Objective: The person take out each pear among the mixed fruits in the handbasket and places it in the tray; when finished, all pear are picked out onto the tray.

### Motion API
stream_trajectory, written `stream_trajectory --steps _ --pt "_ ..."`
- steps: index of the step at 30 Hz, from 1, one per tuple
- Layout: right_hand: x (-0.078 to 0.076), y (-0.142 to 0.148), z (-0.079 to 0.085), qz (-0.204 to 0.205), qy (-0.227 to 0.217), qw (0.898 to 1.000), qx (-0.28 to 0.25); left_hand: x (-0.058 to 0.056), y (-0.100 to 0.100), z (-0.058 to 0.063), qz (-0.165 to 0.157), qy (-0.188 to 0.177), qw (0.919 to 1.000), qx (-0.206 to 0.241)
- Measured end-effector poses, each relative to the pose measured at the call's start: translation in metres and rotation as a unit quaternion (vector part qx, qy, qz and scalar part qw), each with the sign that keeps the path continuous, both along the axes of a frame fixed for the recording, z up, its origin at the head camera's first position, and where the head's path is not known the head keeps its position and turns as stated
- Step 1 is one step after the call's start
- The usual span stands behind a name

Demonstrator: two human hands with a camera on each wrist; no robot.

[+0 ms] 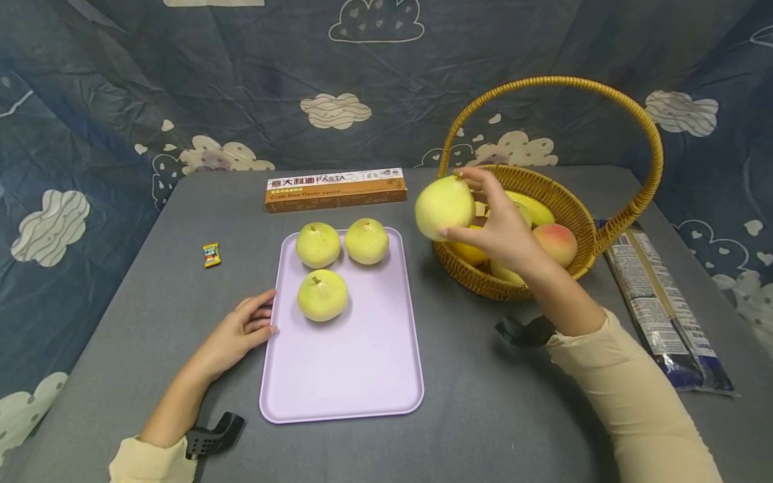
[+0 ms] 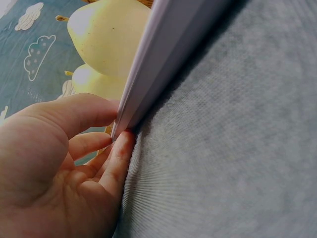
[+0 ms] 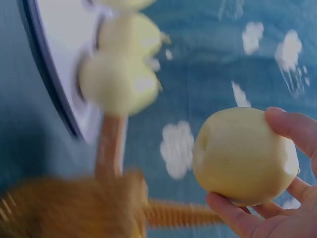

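We count three pears point(image 1: 323, 296), one tray point(image 1: 344, 382), left hand point(image 1: 241, 332) touching, fingers spread; right hand point(image 1: 504, 225) pinching another pear point(image 1: 443, 208), arm point(image 1: 564, 302) partly blocking basket fruit point(image 1: 555, 243), count unclear; one pasta box point(image 1: 335, 194).

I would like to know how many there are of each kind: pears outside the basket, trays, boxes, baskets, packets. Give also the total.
Pears: 4 (3 on the lilac tray, 1 in the right hand)
Lilac tray: 1
Pasta box: 1
Wicker basket: 1
Packets: 2 (small packet, large packet)
Total: 9
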State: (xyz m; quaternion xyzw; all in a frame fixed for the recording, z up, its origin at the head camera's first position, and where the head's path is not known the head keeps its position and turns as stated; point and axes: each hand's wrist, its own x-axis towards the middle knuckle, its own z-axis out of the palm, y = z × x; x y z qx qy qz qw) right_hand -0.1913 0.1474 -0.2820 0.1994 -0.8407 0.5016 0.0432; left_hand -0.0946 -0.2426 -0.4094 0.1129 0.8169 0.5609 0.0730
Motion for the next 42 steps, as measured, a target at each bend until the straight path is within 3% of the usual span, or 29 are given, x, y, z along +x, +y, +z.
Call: stream_trajectory --steps 8,17,28,42 --pt "0.018 -0.031 -0.045 0.089 0.007 0.996 0.012 0.000 0.000 0.001 0.000 0.001 1.0000 -0.001" --pt "0.029 -0.052 -0.086 0.113 0.020 0.990 0.081 0.000 0.001 0.001 0.001 0.002 1.0000 -0.006" --pt "0.037 -0.067 -0.095 0.159 0.013 0.984 0.075 0.000 0.000 -0.001 0.001 0.002 0.9999 -0.013" --pt "0.041 -0.069 -0.097 0.163 0.022 0.983 0.081 0.001 0.000 0.000 0.001 -0.002 0.9999 -0.013"
